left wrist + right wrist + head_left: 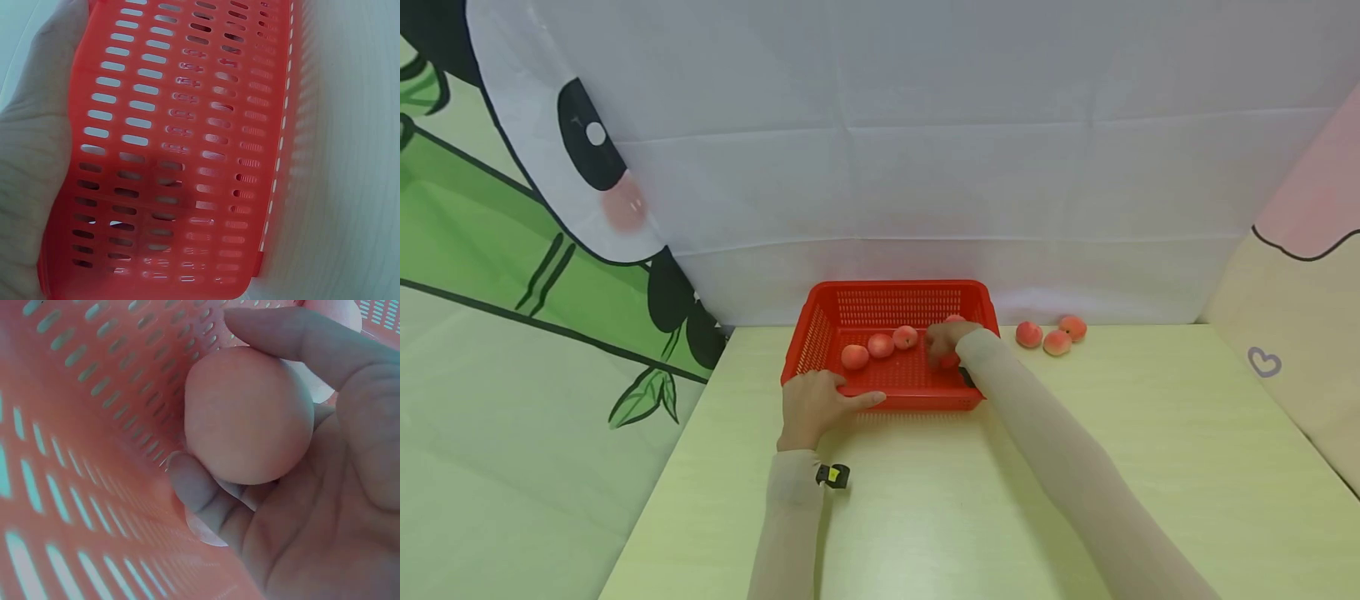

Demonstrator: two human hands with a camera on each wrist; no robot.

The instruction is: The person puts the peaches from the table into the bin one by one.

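**Held peach [249, 415], one, in a red plastic basket [925, 402]**

Handling: judged light, fairly firm with a little give, and likely to bruise under a hard squeeze. The skin looks matt, so probably not very slippery; the round form would roll if let go. Best taken across its widest girth, digits on opposite sides, with gentle pressure.

Appearance: near-globular, pale pinkish-orange in the right wrist view, with no stalk, leaf or blemish seen on the side shown.

Location: inside the basket, towards its 3 o'clock wall. Contact with the basket floor cannot be told.

Hands: apart from each other. The right hand [951, 335] is clasped round the held peach. The left hand [812, 407] rests at the basket's 8 o'clock corner, thumb laid along the near rim; whether its hidden fingers curl over the edge cannot be told.

Companion pieces: a row of three peaches [881, 345] in the basket, running from 9 o'clock towards 1 o'clock, blushed red over orange; a further peach [955, 318] just beyond the right hand; three loose peaches [1057, 342] clustered on the tabletop [925, 500], outside the basket at 3 o'clock.
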